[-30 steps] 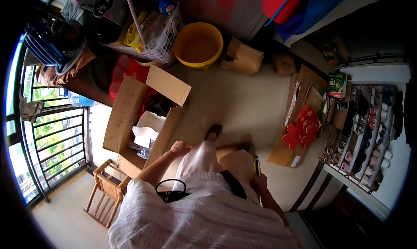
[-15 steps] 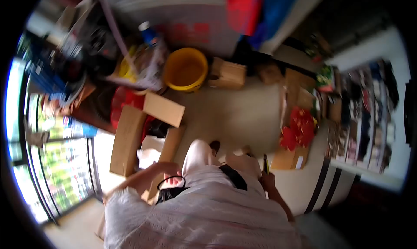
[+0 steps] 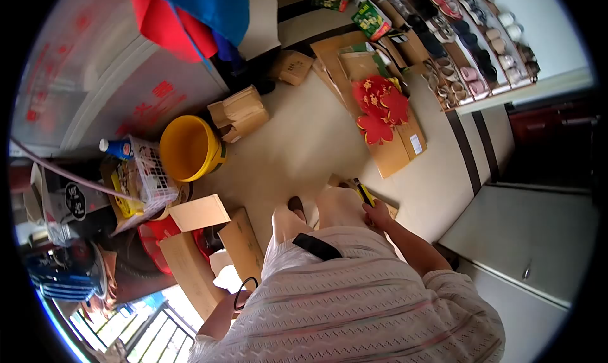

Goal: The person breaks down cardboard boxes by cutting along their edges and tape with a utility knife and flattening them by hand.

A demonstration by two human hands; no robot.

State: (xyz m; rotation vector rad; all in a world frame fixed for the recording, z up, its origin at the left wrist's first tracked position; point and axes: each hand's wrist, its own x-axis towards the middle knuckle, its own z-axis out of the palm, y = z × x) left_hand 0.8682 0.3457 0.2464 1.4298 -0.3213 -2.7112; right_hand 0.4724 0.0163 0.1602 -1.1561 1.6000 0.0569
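My right hand (image 3: 378, 215) is closed around a yellow and black box cutter (image 3: 363, 192), which points forward beyond my right thigh. Under it, a piece of cardboard (image 3: 387, 206) lies on the floor. Low on the left, my left hand (image 3: 238, 299) is partly hidden by my knitted top; its fingers look curled at a thin black loop (image 3: 247, 285). What the loop belongs to is out of sight. Close to that hand stands an opened cardboard box (image 3: 188, 271) with raised flaps and something white (image 3: 227, 276) inside.
A yellow bucket (image 3: 218, 157) stands beside a small carton (image 3: 239, 113) and a white basket (image 3: 152, 173). Red flower-shaped decorations (image 3: 383, 106) lie on flattened cardboard (image 3: 396, 154). A shoe rack (image 3: 472, 46) and a grey cabinet (image 3: 519, 242) are on the right.
My view has turned toward the right, bringing the shoe rack and grey cabinet in more fully. My left hand sits lower beside my body. The box cutter remains in my right hand.
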